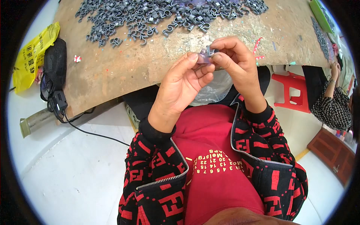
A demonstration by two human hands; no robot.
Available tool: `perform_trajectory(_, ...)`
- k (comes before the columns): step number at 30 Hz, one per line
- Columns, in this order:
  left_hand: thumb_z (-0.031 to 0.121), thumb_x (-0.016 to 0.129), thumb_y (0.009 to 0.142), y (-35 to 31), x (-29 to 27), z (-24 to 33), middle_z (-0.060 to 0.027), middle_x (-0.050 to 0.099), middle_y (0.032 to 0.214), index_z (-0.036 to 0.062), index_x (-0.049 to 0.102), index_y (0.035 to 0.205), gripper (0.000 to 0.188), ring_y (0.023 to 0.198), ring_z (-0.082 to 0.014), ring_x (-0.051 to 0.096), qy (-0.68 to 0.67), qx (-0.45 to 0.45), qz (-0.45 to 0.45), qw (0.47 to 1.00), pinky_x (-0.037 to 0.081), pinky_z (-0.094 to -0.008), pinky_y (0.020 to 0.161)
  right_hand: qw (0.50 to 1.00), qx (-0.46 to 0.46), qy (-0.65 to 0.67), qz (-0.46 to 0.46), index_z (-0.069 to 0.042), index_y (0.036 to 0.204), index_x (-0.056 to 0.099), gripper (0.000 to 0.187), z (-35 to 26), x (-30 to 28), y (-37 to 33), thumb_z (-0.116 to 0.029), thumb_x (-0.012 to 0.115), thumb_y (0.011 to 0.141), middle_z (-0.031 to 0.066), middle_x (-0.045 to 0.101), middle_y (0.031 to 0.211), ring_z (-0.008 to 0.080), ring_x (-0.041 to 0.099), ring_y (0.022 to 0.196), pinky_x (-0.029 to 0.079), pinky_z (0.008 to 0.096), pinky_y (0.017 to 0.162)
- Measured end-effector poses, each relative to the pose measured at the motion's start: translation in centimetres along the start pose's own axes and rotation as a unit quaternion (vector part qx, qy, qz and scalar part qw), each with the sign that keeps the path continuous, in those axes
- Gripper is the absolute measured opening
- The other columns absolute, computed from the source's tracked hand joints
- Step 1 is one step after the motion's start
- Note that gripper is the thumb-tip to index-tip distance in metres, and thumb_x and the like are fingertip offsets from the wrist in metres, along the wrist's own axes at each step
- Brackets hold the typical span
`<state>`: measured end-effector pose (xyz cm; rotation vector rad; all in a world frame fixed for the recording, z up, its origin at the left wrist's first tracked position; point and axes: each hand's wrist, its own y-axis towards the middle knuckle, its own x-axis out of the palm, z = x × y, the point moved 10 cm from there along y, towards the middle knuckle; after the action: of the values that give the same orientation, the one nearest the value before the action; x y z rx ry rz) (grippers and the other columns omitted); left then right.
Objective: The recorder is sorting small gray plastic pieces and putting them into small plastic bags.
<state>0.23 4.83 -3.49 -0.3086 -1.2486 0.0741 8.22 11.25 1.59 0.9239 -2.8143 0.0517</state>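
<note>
Over the table's near edge, both of my hands meet at one small work spot. My left hand (176, 86) pinches a small clear, purplish plastic piece (202, 60) between thumb and fingers. A small grey plastic clip (209, 51) is gripped in the fingertips of my right hand (240, 62). Clip and clear piece touch or nearly touch; my fingers hide how they join. Beyond my hands, a wide heap of curved grey plastic clips (138, 18) covers the far part of the wooden table (127, 67).
A yellow bag (35, 56), a black mesh pouch (55, 60) and a black adapter (59, 100) with a cable hang at the left edge. Clear plastic film (215, 88) lies by my lap. At right are a red stool (290, 92), another person (332, 108) and a green tray (322, 15).
</note>
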Motion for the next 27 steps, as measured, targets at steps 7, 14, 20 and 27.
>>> perform_trajectory(7, 0.016, 0.056, 0.093, 0.0, -0.1, 0.4, -0.0073, 0.064, 0.095, 0.0037, 0.057, 0.1, 0.014, 0.09, -0.0176, 0.064, 0.071, 0.039, 0.011, 0.997, 0.053, -0.028, 0.074, 0.908, -0.241, -0.343, -0.019, -0.001, 0.103, 0.063, 0.022, -4.0, 1.1, -0.7, 0.002, 0.064, 0.081, 0.0077, 0.063, 0.094, 0.0171, 0.062, 0.085, 0.049, 0.0284, 0.071)
perform_trajectory(14, 0.012, 0.06, 0.089, -1.1, 1.1, 3.0, -0.0048, 0.062, 0.093, 0.0024, 0.057, 0.099, 0.014, 0.081, -0.0112, 0.061, 0.284, 0.169, 0.06, 0.942, 0.047, -0.0239, 0.071, 0.883, -0.242, -0.402, -0.02, -0.001, 0.102, 0.063, 0.024, -4.6, 2.0, -1.2, 0.003, 0.065, 0.079, 0.0077, 0.065, 0.091, 0.017, 0.063, 0.082, 0.05, 0.0286, 0.071)
perform_trajectory(20, 0.014, 0.059, 0.091, -1.0, 1.0, 2.5, -0.0062, 0.063, 0.091, 0.0018, 0.058, 0.099, 0.014, 0.077, -0.0116, 0.062, 0.224, 0.123, 0.035, 0.966, 0.049, -0.0234, 0.068, 0.971, -0.036, -0.236, 0.0, 0.0, 0.111, 0.056, 0.022, -0.9, -0.3, -0.7, -0.002, 0.054, 0.089, 0.0091, 0.064, 0.097, 0.013, 0.061, 0.083, 0.05, 0.0264, 0.072)
perform_trajectory(27, 0.015, 0.059, 0.092, -0.8, 0.3, 1.8, -0.0069, 0.064, 0.09, 0.0024, 0.059, 0.093, 0.013, 0.075, -0.0114, 0.063, 0.182, 0.09, 0.03, 0.979, 0.052, -0.024, 0.068, 0.978, -0.095, -0.183, 0.009, 0.001, 0.113, 0.055, 0.021, -2.3, -0.3, -0.9, -0.002, 0.051, 0.092, 0.0077, 0.062, 0.098, 0.0113, 0.06, 0.081, 0.048, 0.0237, 0.074)
